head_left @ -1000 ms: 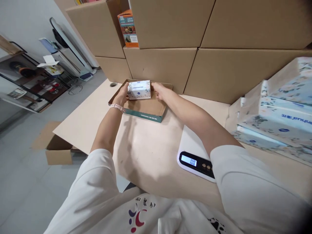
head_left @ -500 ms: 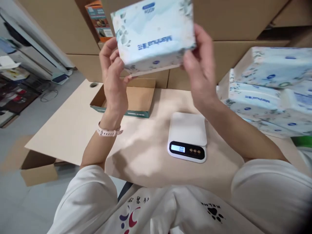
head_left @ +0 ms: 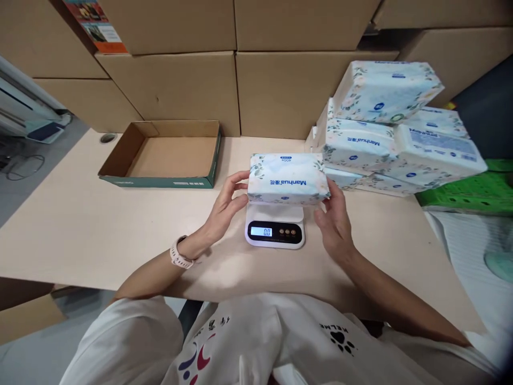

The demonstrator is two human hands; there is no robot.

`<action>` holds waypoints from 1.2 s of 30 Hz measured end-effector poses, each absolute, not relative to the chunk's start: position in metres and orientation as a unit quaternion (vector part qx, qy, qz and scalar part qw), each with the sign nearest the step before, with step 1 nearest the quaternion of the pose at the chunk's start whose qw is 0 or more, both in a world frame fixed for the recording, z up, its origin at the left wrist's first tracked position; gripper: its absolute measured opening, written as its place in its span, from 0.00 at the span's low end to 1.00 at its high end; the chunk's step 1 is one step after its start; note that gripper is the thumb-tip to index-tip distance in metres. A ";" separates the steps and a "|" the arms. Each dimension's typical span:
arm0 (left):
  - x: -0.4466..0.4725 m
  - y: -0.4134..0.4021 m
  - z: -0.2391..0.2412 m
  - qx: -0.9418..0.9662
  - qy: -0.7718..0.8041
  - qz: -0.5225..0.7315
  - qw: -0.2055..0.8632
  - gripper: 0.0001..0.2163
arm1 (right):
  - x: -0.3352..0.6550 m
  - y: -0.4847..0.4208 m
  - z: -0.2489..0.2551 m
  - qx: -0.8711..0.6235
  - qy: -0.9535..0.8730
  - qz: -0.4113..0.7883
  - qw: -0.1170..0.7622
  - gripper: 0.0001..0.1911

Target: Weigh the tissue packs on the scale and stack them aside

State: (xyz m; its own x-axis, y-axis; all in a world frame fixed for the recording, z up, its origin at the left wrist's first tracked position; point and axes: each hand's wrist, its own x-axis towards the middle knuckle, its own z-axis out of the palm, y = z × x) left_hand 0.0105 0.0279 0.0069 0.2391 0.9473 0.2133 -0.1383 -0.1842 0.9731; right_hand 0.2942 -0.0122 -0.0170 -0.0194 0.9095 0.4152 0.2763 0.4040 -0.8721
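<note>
A light blue, flower-printed tissue pack [head_left: 286, 179] is level over the back part of a white digital scale [head_left: 276, 214], covering most of its plate. The scale's lit display reads 0.0. My left hand [head_left: 226, 206], a pale watch band at its wrist, holds the pack by its left end. At the right end, my right hand [head_left: 334, 222] has its fingers against the side, the thumb lower and nearer to me. Whether the pack's underside touches the plate, I cannot tell.
An open shallow cardboard tray [head_left: 172, 182] with a green outside lies at the back left. Several more tissue packs [head_left: 385, 99] are stacked at the back right, beside a green crate [head_left: 457, 190]. Large cardboard boxes [head_left: 168, 85] wall off the table's rear edge.
Both hands have brought the tissue pack down from up high to the scale, flattening it out. My view has shifted, so more of the tray and the stacked packs shows.
</note>
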 end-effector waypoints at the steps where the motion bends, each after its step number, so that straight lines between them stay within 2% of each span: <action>1: 0.010 0.026 0.004 0.582 0.352 0.507 0.529 0.22 | 0.295 -0.011 -0.019 -0.453 -0.652 0.296 0.531 0.38; 9: 0.008 0.019 -0.021 0.589 0.344 0.495 0.538 0.27 | 0.293 -0.005 -0.032 -0.479 -0.650 0.308 0.504 0.36; 20: 0.009 0.017 -0.025 0.608 0.343 0.475 0.535 0.28 | 0.295 -0.002 -0.044 -0.483 -0.635 0.319 0.511 0.36; 24: 0.013 0.019 -0.026 0.548 0.383 0.506 0.545 0.24 | 0.293 -0.002 -0.050 -0.490 -0.589 0.291 0.572 0.32; 27: 0.012 0.026 -0.027 0.411 0.463 0.567 0.544 0.18 | 0.295 0.004 -0.056 -0.519 -0.492 0.249 0.654 0.28; 29: 0.007 0.033 -0.028 0.316 0.501 0.590 0.548 0.15 | 0.299 0.012 -0.057 -0.548 -0.398 0.268 0.685 0.25; 32: -0.001 0.041 -0.028 0.252 0.514 0.600 0.559 0.13 | 0.307 0.024 -0.056 -0.569 -0.278 0.328 0.701 0.23; 36: -0.004 0.043 -0.028 0.267 0.517 0.597 0.553 0.14 | 0.308 0.028 -0.052 -0.568 -0.272 0.342 0.697 0.22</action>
State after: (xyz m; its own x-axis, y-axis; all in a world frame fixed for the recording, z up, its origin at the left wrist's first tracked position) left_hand -0.0044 0.0427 -0.0283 -0.2455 0.9357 -0.2535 -0.3846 0.1460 0.9114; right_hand 0.3080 0.0277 -0.0519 0.6176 0.7865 -0.0084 -0.1678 0.1213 -0.9783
